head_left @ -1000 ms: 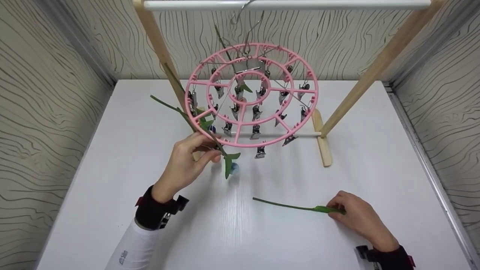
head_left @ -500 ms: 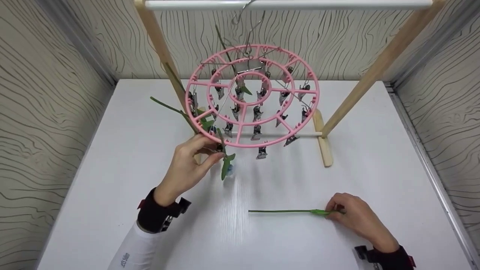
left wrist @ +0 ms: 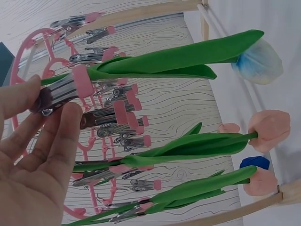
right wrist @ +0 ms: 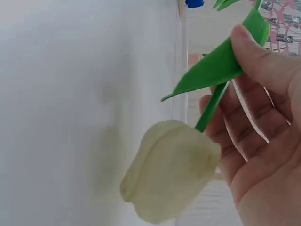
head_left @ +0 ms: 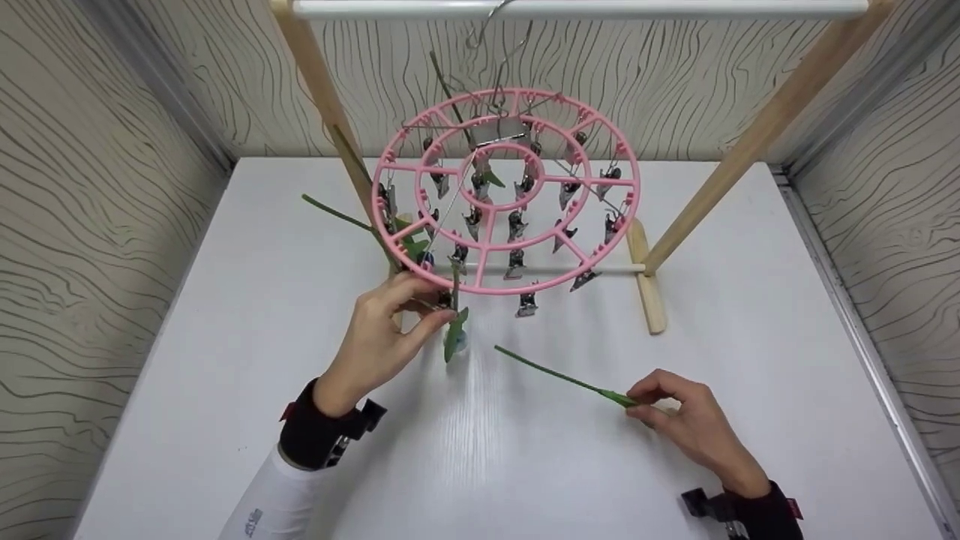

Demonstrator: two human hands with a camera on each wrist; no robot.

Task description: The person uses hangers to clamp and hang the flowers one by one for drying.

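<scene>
In the head view my left hand (head_left: 382,337) is at the front-left rim of a pink round clip hanger (head_left: 480,288). Its thumb and fingers pinch a metal clip (left wrist: 59,96) with pink tips. A blue-and-white artificial tulip (left wrist: 258,61) hangs flower down there, its green stem running across the clip's tips. My right hand (head_left: 686,420) pinches a cream artificial tulip (right wrist: 171,172) by its leaf and stem, over the table in front of the hanger. The stem (head_left: 547,369) of that tulip points up and left towards the hanger; its flower is hidden in the head view.
The hanger hangs by a metal hook from the white bar (head_left: 577,9) of a wooden-legged rack (head_left: 750,142). Below the hanger's left side, pink tulips (left wrist: 269,131) and a dark blue one (left wrist: 254,163) hang from clips. Several other clips (head_left: 527,305) dangle from the rings.
My right hand has moved left and slightly away from me, and the cream tulip's stem end has swung up. The blue-and-white tulip's stem has turned from slanting to nearly upright beside my left hand.
</scene>
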